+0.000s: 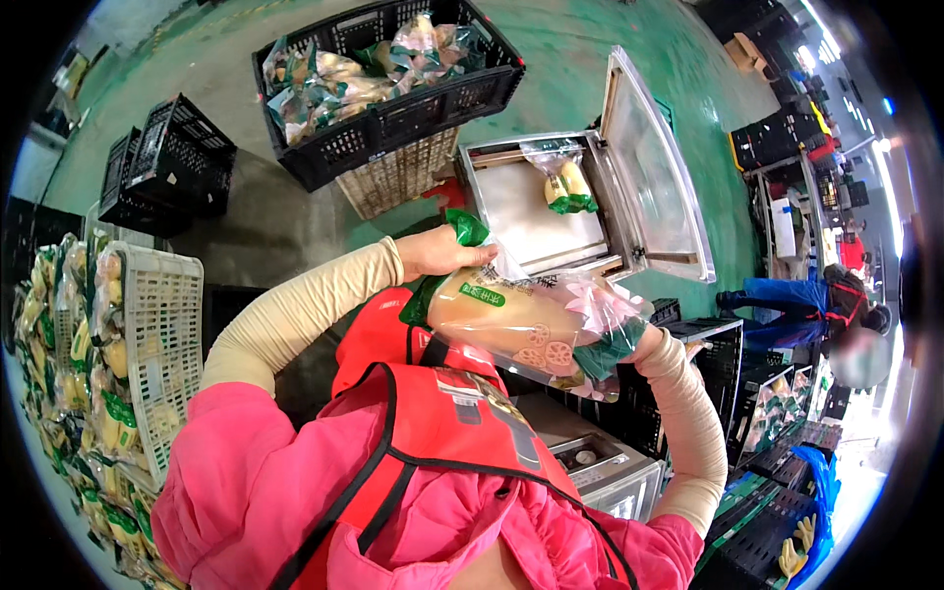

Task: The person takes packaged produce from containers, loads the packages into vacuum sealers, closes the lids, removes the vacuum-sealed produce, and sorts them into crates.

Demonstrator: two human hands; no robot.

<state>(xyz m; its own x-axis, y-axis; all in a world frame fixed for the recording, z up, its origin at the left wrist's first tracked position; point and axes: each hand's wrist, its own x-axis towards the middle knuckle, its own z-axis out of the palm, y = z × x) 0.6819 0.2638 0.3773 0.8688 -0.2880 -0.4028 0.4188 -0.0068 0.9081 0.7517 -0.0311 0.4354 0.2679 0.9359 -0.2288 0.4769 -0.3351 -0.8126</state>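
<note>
Two hands hold one clear plastic bag of pale lotus root [531, 329] above the open steel vacuum sealer [551, 211]: left hand [438, 251] fingers closed on its top, right hand [629, 344] gripping its green-trimmed bottom.

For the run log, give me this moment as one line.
left hand: grips bag end | right hand: supports bag | sealer: lid open, one pack inside

The floor [590, 59] is green and shiny. Black crates [167, 167] sit on it, and one white crate [162, 344] stands at the left. Bright light [880, 147] shines at the far right.
</note>
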